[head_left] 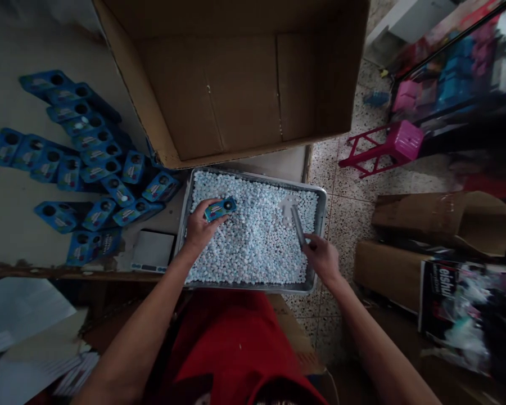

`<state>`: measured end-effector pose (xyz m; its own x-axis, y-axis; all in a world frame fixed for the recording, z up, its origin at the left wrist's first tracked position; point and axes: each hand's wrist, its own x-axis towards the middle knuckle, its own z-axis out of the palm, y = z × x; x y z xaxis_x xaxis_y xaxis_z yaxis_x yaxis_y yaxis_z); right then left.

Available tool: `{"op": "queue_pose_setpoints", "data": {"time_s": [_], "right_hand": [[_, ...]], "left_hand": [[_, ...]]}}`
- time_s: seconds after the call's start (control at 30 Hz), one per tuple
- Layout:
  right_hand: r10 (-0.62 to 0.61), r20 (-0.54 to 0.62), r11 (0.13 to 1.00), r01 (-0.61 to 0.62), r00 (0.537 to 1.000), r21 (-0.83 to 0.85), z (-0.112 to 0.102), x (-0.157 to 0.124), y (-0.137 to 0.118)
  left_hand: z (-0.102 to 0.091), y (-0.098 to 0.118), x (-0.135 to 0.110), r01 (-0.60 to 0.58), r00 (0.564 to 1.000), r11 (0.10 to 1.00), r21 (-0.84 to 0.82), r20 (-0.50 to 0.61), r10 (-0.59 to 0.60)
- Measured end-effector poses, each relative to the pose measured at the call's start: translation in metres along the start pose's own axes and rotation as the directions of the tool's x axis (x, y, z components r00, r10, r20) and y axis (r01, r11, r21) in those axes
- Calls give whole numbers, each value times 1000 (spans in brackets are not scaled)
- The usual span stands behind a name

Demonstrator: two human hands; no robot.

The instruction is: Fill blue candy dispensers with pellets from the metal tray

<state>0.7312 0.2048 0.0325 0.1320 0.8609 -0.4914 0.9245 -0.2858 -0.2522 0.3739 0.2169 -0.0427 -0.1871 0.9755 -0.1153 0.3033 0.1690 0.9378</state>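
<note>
My left hand [200,226] is closed around a small blue box [220,210] with a round dark hole in its top, held over the left part of a metal tray [324,209]. Small white and pale blue pellets [253,242] fill the tray. At the tray's right side, my right hand [321,257] grips the grey handle of a scoop [298,225]. The scoop's far end lies down among the pellets, where a bare patch of tray bottom shows. What the scoop carries, if anything, I cannot make out.
Several similar blue boxes [95,138] stand on the table to the left, near a small flat scale [153,249]. A large open cardboard box [244,95] is behind the tray. To the right on the floor are a pink stool [405,140] and brown cartons [388,270].
</note>
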Motion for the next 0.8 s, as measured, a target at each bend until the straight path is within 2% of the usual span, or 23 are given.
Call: {"op": "queue_pose_setpoints", "data": {"time_s": [0.07, 0.17, 0.3, 0.4, 0.47, 0.53, 0.63, 0.7, 0.8], "right_hand": [[1, -107, 967, -28, 994, -254, 19, 22, 12], [-130, -83, 917, 88, 988, -388, 53, 49, -4], [-287, -21, 911, 266, 958, -316, 97, 56, -53], [-354, -18, 933, 352, 935, -77, 112, 49, -72], [-348, 9, 927, 343, 937, 153, 111, 46, -71], [-340, 103, 886, 282, 935, 368, 103, 41, -64], [-393, 254, 795, 187, 884, 577, 80, 27, -56], [-421, 311, 769, 154, 852, 620, 61, 14, -60], [-407, 380, 834, 168, 831, 526, 28, -4, -80]], "left_hand": [[-8, 5, -8, 54, 998, 998, -41, 35, -53], [-17, 11, -21, 9, 996, 999, 52, 94, -14], [-30, 10, -36, -49, 999, 972, 231, 1, 50], [-38, 6, -45, -50, 996, 948, 316, -56, 71], [-41, 3, -49, -38, 995, 939, 343, -78, 69], [-42, 1, -51, -46, 992, 928, 369, -89, 85], [-38, -1, -50, -84, 987, 908, 411, -89, 132], [-34, -1, -48, -114, 985, 903, 415, -73, 158], [-30, 5, -46, -165, 982, 908, 384, -26, 189]]}}
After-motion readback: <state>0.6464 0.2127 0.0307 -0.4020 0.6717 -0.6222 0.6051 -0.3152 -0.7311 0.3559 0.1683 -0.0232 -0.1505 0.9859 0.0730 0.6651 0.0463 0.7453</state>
